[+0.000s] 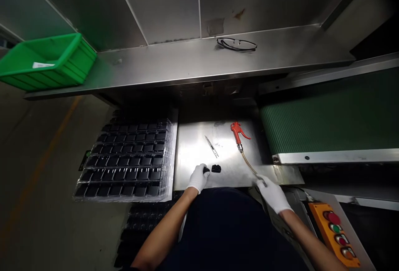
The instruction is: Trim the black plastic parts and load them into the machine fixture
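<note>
I stand over a steel work plate [199, 150], which I use as the landmark. My left hand [198, 177], in a white glove, is pinched shut on a small black part [206, 170] at the plate's near edge. A second black part [216, 168] lies just beside it, to its right, not touching my glove. These parts look light, rigid and smooth, probably moulded plastic, and are best gripped by their short sides with fingertips. My right hand [272, 193], also gloved, rests at the plate's near right corner by the air hose [248, 163]; whether it grips the hose I cannot tell. The hose leads to a red air gun [237, 131] lying toward the plate's far side, with tweezers [211, 146] to its left. A clear tray [127, 158] of black parts sits left of the plate. No writing is readable anywhere.
</note>
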A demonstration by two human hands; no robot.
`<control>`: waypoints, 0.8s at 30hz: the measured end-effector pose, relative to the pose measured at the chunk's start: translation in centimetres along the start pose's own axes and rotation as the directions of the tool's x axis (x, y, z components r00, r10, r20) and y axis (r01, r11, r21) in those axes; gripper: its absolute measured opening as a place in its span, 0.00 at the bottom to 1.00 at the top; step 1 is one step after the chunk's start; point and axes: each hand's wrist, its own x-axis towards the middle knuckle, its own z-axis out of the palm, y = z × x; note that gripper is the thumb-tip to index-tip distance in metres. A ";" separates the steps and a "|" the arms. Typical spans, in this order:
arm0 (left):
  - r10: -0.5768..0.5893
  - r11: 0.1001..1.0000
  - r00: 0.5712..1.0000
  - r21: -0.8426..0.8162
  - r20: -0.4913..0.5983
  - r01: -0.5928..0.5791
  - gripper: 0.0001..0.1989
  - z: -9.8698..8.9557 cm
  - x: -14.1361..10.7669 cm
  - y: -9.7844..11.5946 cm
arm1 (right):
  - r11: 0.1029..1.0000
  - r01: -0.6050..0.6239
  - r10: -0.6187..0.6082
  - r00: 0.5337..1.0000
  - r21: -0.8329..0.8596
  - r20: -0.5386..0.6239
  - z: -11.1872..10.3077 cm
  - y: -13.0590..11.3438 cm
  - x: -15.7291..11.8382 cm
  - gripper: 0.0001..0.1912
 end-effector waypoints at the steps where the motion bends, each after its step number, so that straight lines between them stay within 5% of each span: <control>1: -0.007 0.996 1.000 -0.091 0.017 0.009 0.15 -0.5 -0.6 0.6 | 0.999 0.031 -0.032 0.999 0.016 0.010 0.1 -1.7 0.9 0.21; 5: 0.057 0.875 0.991 -0.484 0.119 0.008 0.21 -3.2 -4.5 4.3 | 0.979 0.202 -0.202 0.978 0.009 0.047 0.7 -9.3 4.8 0.22; 8: 0.151 0.707 0.971 -0.706 0.185 0.024 0.20 -4.8 -8.0 7.7 | 0.941 0.332 -0.324 0.940 -0.069 0.105 1.2 -15.0 7.8 0.23; 12: 0.193 0.454 0.935 -0.872 0.298 0.184 0.17 -5.1 -11.4 11.3 | 0.881 0.402 -0.367 0.913 -0.249 0.177 2.1 -20.5 10.9 0.20; 16: 0.167 0.191 0.932 -0.938 0.322 0.290 0.17 -4.0 -13.2 13.0 | 0.828 0.410 -0.357 0.912 -0.382 0.204 3.3 -22.7 12.8 0.19; 24: 0.072 0.033 0.966 -0.969 0.248 0.246 0.14 -1.9 -14.9 14.8 | 0.805 0.443 -0.360 0.894 -0.395 0.268 3.9 -22.1 15.0 0.16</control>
